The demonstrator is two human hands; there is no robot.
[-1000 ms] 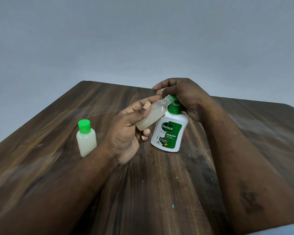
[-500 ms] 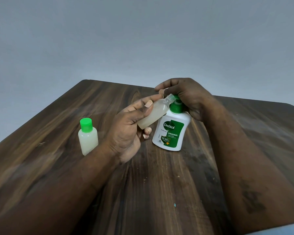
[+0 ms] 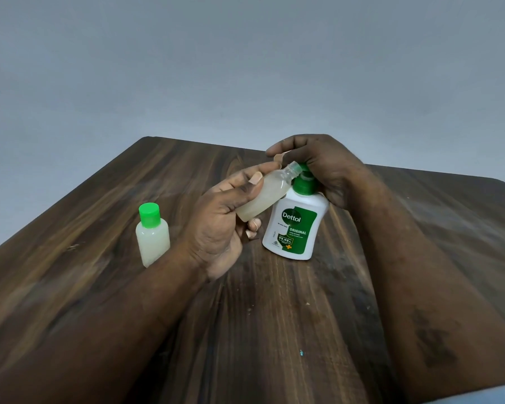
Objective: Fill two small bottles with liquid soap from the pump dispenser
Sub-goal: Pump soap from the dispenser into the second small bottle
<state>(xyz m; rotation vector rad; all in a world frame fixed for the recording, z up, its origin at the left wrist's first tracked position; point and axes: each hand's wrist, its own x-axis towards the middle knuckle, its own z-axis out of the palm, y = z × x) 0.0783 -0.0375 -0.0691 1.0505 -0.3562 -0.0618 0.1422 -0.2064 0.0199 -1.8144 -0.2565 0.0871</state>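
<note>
Open bottle (image 3: 263,196) barely shifted, aslant in left hand (image 3: 222,223) beside dispenser (image 3: 296,228)

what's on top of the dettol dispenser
The right hand sits over the pump head of the dispenser, largely hiding it and its spout; only the green collar shows beneath. The left hand holds an uncapped small bottle tilted with its mouth up at the pump.

Not much moves — the right hand (image 3: 324,167) eases up a touch, and more green pump (image 3: 303,185) shows below its grip.
</note>
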